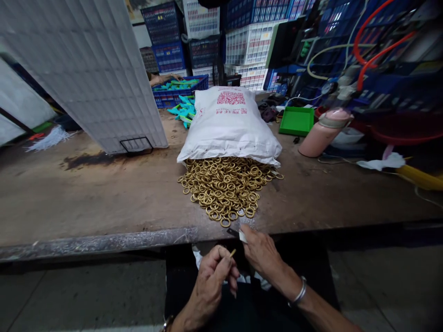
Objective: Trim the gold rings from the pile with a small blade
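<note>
In front of me a heap of gold-coloured rings (224, 186) spills from the mouth of a white woven sack (230, 127) onto the table. My left hand (216, 272), below the table's front edge, is closed with thumb and finger pinching one gold ring (233, 253), seen nearly edge-on. Just right of it, my right hand (261, 251) is closed on a small flat tool (235, 233) with a dark, blade-like tip and a white part at the fingers. That tip points left, close to the nearest rings; its exact kind I cannot make out.
A tall white corrugated panel (100, 74) stands at the left. To the right are a green tray (296, 121) and a pink bottle (323, 133). Behind the sack, another person's hand (166, 79) reaches over a blue crate (204, 84) of green pieces. Stacked crates (249, 44) rise behind.
</note>
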Demonstrator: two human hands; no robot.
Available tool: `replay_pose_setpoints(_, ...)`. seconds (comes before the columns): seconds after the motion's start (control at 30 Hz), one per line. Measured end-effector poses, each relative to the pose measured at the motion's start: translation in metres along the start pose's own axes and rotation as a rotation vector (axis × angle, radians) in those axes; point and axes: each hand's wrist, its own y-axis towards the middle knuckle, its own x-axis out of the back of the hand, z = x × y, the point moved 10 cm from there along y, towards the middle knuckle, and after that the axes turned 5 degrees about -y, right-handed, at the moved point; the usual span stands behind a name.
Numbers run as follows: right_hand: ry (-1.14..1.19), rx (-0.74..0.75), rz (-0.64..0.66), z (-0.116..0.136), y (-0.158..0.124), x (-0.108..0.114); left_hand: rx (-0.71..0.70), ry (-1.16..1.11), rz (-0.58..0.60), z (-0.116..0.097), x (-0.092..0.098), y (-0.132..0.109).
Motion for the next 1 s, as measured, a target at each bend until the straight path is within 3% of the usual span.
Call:
replay_pose_setpoints(0.13, 0.038, 0.014, -0.138, 0.003, 0.014, 0.012, 0.02, -0.15, -0.066, 0.008, 0.012, 0.005)
replay_pose_setpoints(0.23, 0.007, -0.033, -0.129, 0.009, 0.025, 0.012, 0.036, -0.259, -0.117, 0.012, 0.02, 0.009)
replay_pose_setpoints(0.5, -0.074, -0.066, -0.106, 0.015, 0.036, 0.012, 0.134, -0.469, -0.052, 0.017, 0.019, 0.013)
replay_pose_setpoints(0.6, -0.045, -0.068, -0.1, 0.011, 0.038, 0.012, 0.135, -0.491, -0.084, 0.018, 0.021, 0.015)
replay_pose_setpoints(0.7, 0.054, -0.038, -0.104, 0.009, 0.037, 0.014, 0.075, -0.39, -0.125, 0.013, 0.025, 0.019)
replay_pose_setpoints(0.9, 0.511, -0.059, -0.034, -0.003, 0.029, 0.009, -0.135, 0.091, -0.22, -0.013, 0.034, 0.024)
replay_pose_setpoints(1.0, 0.763, -0.065, 0.046, -0.001, 0.022, 0.002, -0.291, 0.307, -0.166, -0.031, 0.024, 0.022)
